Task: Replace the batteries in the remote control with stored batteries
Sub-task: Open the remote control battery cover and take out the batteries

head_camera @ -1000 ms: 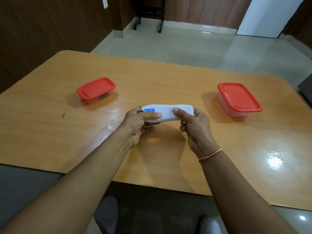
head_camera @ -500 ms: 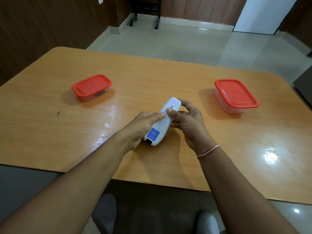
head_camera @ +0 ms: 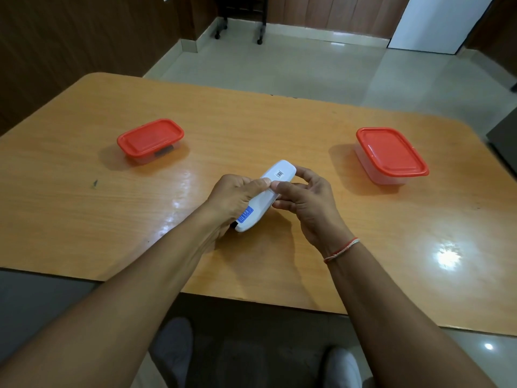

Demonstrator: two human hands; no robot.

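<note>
A white remote control [head_camera: 281,172] lies back side up between both hands, above the middle of the wooden table [head_camera: 251,130], its far end pointing away and to the right. A blue label shows near its close end and a small code sticker near the far end. My left hand [head_camera: 233,197] grips its near half from the left, thumb pressed on the back. My right hand [head_camera: 303,200] holds it from the right, thumb on the back beside the left thumb, fingers curled around the far end. No batteries are visible.
A small clear container with a red lid [head_camera: 151,140] stands at the left of the table, something dark inside. A larger red-lidded container [head_camera: 391,154] stands at the right. Tiled floor lies beyond the far edge; dark wooden walls rise on the left.
The remote turned from lying crosswise to pointing away from me. Both thumbs have come together on the middle of its back.
</note>
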